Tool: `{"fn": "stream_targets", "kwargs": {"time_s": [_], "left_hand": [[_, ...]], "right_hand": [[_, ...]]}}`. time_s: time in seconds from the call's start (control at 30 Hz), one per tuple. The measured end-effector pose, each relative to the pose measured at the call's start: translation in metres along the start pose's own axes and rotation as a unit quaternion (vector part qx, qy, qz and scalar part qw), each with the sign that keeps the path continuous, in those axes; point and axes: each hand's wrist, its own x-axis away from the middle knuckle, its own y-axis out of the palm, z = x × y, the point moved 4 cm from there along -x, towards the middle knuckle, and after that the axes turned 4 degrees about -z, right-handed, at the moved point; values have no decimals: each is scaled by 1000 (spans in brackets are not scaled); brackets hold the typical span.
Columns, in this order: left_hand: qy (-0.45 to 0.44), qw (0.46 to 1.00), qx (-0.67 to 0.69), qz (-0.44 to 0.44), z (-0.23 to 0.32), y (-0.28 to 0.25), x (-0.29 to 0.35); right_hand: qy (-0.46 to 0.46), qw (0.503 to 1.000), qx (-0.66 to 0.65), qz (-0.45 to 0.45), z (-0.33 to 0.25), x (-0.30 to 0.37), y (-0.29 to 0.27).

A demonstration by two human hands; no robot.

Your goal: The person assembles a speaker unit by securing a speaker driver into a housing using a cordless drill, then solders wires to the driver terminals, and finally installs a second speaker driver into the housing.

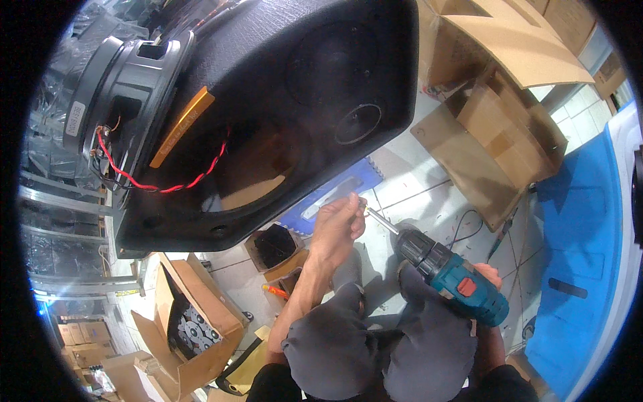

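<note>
Holding the drill: right hand (490, 275) wrapped round the teal and black drill (455, 278), above the right knee (435, 348); most of the grip is hidden behind the drill's body, so the trigger finger cannot be seen.
Drill bit: the bit (385, 222) points to the upper left, its tip at the left fingertips; caution, an early trigger pull would probably spin it against the skin.
Left hand: left hand (337, 224) has thumb and forefinger pinched together on a small metal piece (362, 202); its kind is too small to tell; a loose pinch or a tilted bit could drop it onto the tiled floor (402, 171).
Black panel: the panel (321, 127) lies beyond both hands, apart from the bit; a slip on contact could scratch its face.
Loose wire: twisted red and black wire (167, 190) runs from the speaker (130, 87) into the panel's round opening; a snag could strain its joints or tip the speaker.
Orange strip: the strip (182, 127) lies along the panel, near the speaker; a knock could slide it off.
Open carton: the carton (462, 154) stands beyond the panel's right end, flaps spread.
</note>
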Motion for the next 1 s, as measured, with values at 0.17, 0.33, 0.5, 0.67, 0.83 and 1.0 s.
{"fn": "stream_targets", "kwargs": {"time_s": [0.17,0.33,0.5,0.67,0.83,1.0], "left_hand": [[24,999,-21,-19,1,3,-1],[27,999,-33,-17,1,6,0],[32,999,-35,-23,3,6,1],[56,996,-67,-13,5,6,2],[43,990,-134,5,11,7,4],[1,1000,21,-23,25,24,3]], "right_hand": [[-90,977,-182,71,0,5,-1],[53,997,35,-41,-22,0,-16],[190,969,101,-123,-18,-9,-9],[244,952,81,-166,2,-26,17],[2,989,-92,-114,-3,-13,-6],[-203,946,-238,-86,-36,10,-62]]}}
